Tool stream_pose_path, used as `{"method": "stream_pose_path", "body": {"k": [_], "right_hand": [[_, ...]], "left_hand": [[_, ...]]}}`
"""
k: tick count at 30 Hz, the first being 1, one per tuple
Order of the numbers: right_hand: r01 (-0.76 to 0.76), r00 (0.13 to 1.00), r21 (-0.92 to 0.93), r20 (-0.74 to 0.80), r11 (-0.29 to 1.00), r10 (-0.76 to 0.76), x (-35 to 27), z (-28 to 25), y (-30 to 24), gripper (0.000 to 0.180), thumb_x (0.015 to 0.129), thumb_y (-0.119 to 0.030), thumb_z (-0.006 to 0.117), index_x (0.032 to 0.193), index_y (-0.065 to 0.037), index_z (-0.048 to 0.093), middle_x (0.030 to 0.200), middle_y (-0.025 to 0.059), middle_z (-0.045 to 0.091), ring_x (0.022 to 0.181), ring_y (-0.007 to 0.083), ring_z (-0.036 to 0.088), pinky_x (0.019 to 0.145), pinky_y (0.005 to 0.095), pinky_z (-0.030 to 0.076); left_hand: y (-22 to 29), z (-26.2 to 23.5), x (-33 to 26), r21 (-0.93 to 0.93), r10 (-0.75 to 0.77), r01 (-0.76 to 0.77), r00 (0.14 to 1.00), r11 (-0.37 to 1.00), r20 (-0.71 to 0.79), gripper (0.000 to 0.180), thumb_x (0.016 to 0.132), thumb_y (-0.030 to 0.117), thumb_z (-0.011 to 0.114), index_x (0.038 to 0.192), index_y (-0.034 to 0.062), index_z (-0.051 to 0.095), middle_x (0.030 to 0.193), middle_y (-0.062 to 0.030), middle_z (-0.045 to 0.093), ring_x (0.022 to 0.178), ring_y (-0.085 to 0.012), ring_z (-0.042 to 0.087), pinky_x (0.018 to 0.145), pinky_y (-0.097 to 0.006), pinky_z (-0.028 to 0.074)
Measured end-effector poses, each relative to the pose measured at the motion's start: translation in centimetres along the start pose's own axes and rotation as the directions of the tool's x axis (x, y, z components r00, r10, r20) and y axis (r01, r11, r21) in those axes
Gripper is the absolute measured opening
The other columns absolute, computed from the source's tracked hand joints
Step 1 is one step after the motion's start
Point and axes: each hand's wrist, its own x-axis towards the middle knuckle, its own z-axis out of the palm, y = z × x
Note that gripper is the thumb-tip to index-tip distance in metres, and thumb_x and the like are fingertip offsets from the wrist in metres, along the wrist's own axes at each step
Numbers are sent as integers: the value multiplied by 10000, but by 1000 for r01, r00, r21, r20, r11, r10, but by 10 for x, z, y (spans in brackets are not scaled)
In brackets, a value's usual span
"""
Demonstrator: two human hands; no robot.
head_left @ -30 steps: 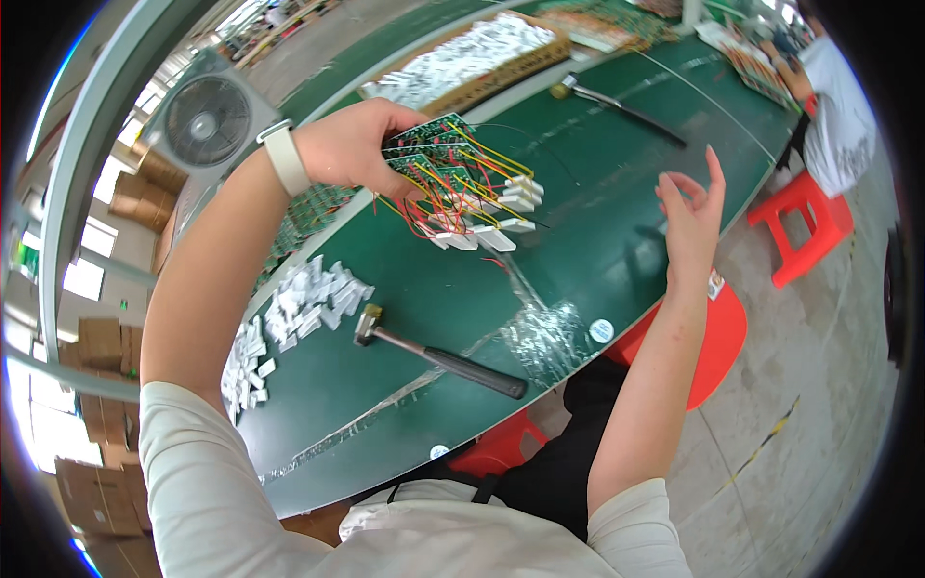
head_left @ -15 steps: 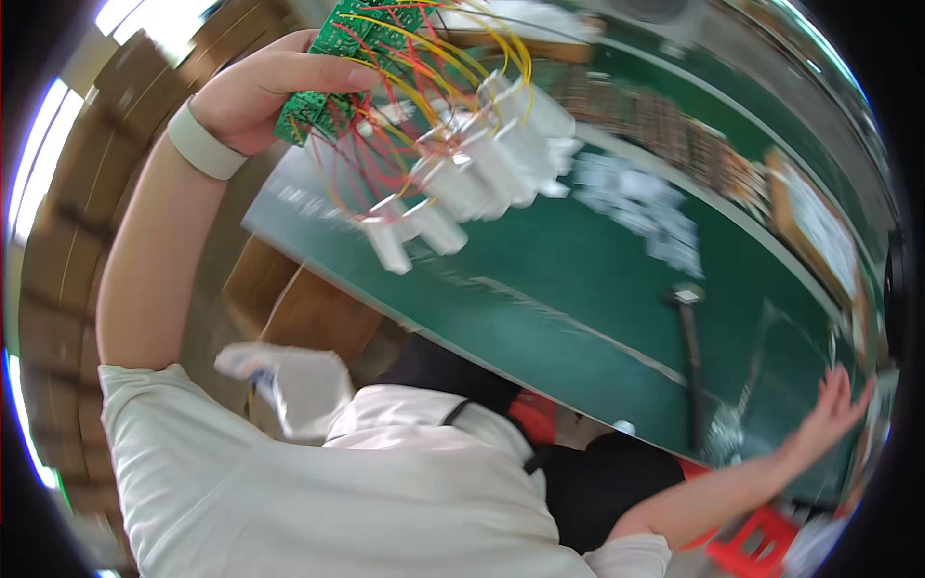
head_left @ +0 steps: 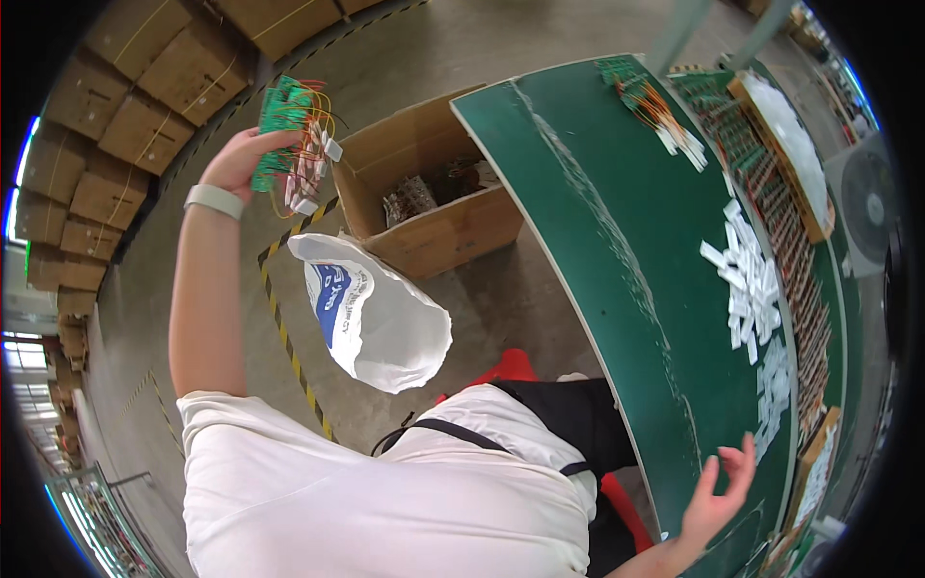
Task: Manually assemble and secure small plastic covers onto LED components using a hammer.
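Note:
Out to the far left, my left hand (head_left: 236, 162) is closed on green circuit boards (head_left: 281, 111), with red and yellow wires and white plastic pieces (head_left: 306, 171) hanging from them. The boards are held over the floor, beside an open cardboard box (head_left: 453, 239) with parts inside. My right hand (head_left: 718, 496) hovers by the near part of the green table (head_left: 588, 144), fingers apart and nothing in them. Past it lie small translucent pieces (head_left: 773, 385) and a heap of white plastic pieces (head_left: 747, 275). Another wired circuit board (head_left: 626, 77) rests at the table's far end.
A white bag (head_left: 400, 323) stands open between me and the cardboard box. Stacked cartons (head_left: 145, 48) line the left. Along the table's right side runs a row of wired boards (head_left: 785, 241), with a wooden-edged tray (head_left: 795, 144) and a fan (head_left: 867, 207) beyond.
My view has swung left, bringing the cardboard box and floor into sight. My left hand has carried the boards off the table side to beyond its left edge. The right hand remains open.

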Motion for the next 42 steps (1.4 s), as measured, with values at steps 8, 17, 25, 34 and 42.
{"method": "stream_pose_path", "body": {"k": [8,17,25,34,42], "right_hand": [[450,822,-227,484,864,-301,32,114,-82,822,777,-439,916,1495,-152,638,1640,198,492,1519,487,419,1229,673,323],[563,747,-238,557,792,-364,41,150,-57,649,776,-322,900,1387,-305,685,1691,290,389,1572,574,302,1226,836,153],[561,760,-250,533,789,-371,35,152,-52,491,781,-287,856,1253,-375,749,1677,243,435,1548,565,353,1201,863,190],[590,745,-247,533,769,-401,35,152,-46,495,814,-253,824,1277,-386,713,1671,247,428,1539,577,363,1191,872,203],[592,759,-276,507,758,-408,32,151,-53,564,818,-231,804,1354,-353,676,1654,285,436,1537,590,355,1198,863,203]], "left_hand": [[-128,82,128,-407,-255,156,946,900,-201,290,985,130,759,1223,-31,711,1120,-132,792,954,-245,793,846,-396,654],[-216,191,286,161,-433,430,901,888,-18,486,904,313,795,1279,4,770,1260,-139,779,1117,-241,739,1038,-412,544],[-306,241,409,175,-393,353,846,919,360,602,960,489,696,1385,61,691,1287,-117,751,1144,-253,707,1030,-450,529],[-308,220,420,196,-525,487,796,851,300,757,948,617,654,1528,135,584,1440,-92,693,1309,-260,642,1107,-491,468],[-237,178,345,156,-524,501,830,851,191,751,980,620,629,1573,166,555,1479,-45,688,1349,-243,636,1148,-485,445]]}}
